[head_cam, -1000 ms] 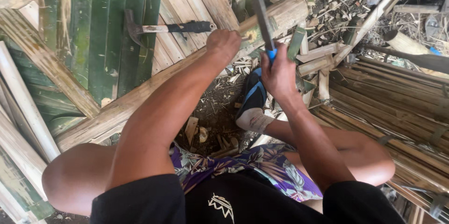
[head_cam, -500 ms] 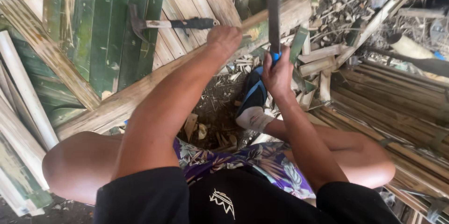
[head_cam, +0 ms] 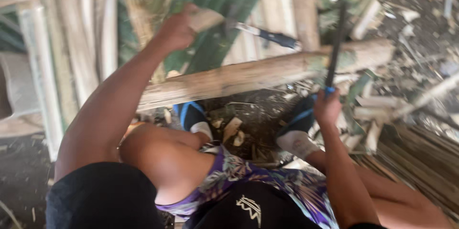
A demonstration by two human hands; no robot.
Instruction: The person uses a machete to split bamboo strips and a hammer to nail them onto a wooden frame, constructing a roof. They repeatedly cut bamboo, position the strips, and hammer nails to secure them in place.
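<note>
Your left hand (head_cam: 178, 30) has swung off the bamboo pole (head_cam: 248, 76) and up, clenched on a pale wood piece (head_cam: 205, 18) (blurred). Nearer you, your right hand (head_cam: 327, 107) grasps the dark blade (head_cam: 334, 42), upright against the pole lying crosswise beyond your feet.

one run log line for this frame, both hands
left hand: grips pale block | right hand: grips long blade upright against bamboo pole | hatchet: lying behind pole
</note>
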